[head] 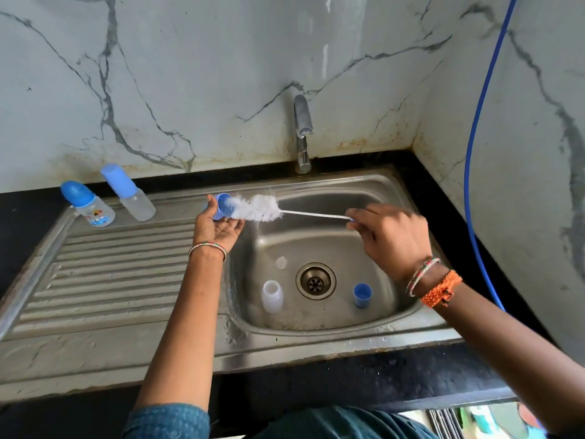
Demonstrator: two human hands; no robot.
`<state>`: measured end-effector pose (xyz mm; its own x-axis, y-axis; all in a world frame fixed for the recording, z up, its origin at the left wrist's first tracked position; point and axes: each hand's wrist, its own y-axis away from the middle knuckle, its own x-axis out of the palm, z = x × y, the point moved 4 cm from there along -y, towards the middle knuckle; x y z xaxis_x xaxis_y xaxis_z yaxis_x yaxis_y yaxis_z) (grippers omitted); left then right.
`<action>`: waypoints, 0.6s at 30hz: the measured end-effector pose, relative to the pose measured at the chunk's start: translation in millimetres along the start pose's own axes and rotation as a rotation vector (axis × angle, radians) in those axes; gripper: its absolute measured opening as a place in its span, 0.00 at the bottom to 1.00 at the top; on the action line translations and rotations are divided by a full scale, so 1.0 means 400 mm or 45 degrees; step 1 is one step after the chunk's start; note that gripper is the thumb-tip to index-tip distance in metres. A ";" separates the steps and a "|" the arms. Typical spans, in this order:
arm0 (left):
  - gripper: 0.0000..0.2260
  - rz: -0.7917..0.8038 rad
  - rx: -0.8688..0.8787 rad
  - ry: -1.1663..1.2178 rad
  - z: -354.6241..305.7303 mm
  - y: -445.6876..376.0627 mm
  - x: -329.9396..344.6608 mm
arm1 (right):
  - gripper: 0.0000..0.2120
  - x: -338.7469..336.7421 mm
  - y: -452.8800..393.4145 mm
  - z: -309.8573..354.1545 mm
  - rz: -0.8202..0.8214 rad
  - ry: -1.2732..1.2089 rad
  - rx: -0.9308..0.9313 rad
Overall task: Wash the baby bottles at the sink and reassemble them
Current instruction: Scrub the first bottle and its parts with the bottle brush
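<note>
Fingers [211, 206] of left hand [218, 228] cupping blue cap [224, 206], brush [258, 209] apparently inside, right-hand fingers [359, 221] pinching handle

Soft, even daylight; faint glare on the wall [324, 58]; wide-angle bending at edges; the right hand [391, 237] slightly motion-blurred.

The sink [126, 280] is seen as dull scuffed steel, the tap [302, 128] as glossy metal, the bottles [95, 207] as clear plastic.
</note>
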<state>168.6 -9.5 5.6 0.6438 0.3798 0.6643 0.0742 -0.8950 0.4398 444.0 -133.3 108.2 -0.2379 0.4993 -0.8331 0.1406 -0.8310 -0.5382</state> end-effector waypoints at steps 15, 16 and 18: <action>0.14 0.109 0.111 0.108 -0.017 0.020 -0.019 | 0.15 0.050 0.036 -0.057 1.055 -1.072 0.875; 0.14 0.070 0.117 0.116 -0.019 0.018 -0.018 | 0.11 0.032 0.029 -0.051 0.822 -0.718 0.577; 0.13 0.001 0.129 0.135 -0.027 0.014 -0.013 | 0.06 -0.022 0.020 -0.019 0.220 -0.070 0.011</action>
<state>157.5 -13.9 11.0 0.5604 0.3967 0.7270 0.1537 -0.9124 0.3793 454.4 -142.4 110.1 -0.2630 0.3349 -0.9048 0.1755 -0.9056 -0.3862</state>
